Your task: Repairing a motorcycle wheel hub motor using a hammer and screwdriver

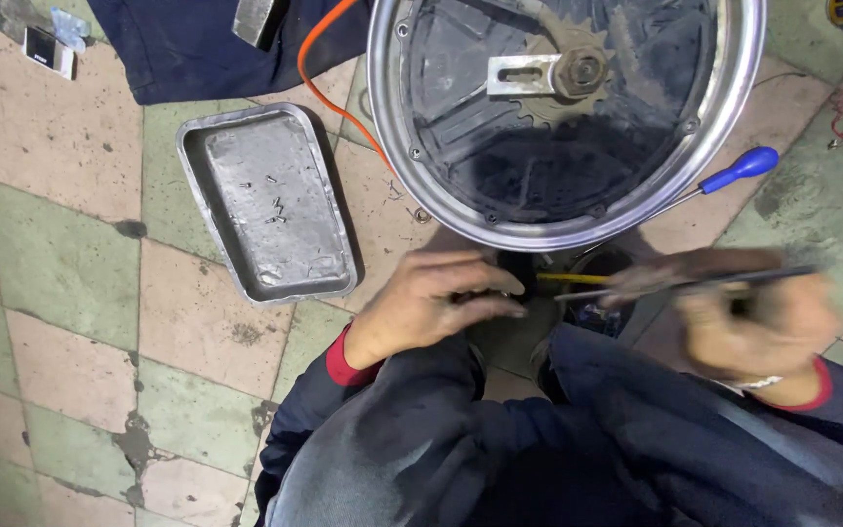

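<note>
A round metal wheel hub (568, 117) with a dark cover and a sprocket (578, 70) at its centre stands on the tiled floor in front of me. My left hand (431, 303) sits just below its rim, fingers curled and pinched around a small part I cannot make out. My right hand (753, 312), blurred by motion, grips a thin dark rod-like tool (695, 285) that points left toward the left hand. A yellow wire or stick (570, 278) lies between the two hands.
A dented metal tray (217, 137) with several small screws lies on the floor to the left. A blue-handled screwdriver (739, 169) rests by the hub's right side. An orange cable (329, 83) runs behind the hub. Dark cloth lies at the top left.
</note>
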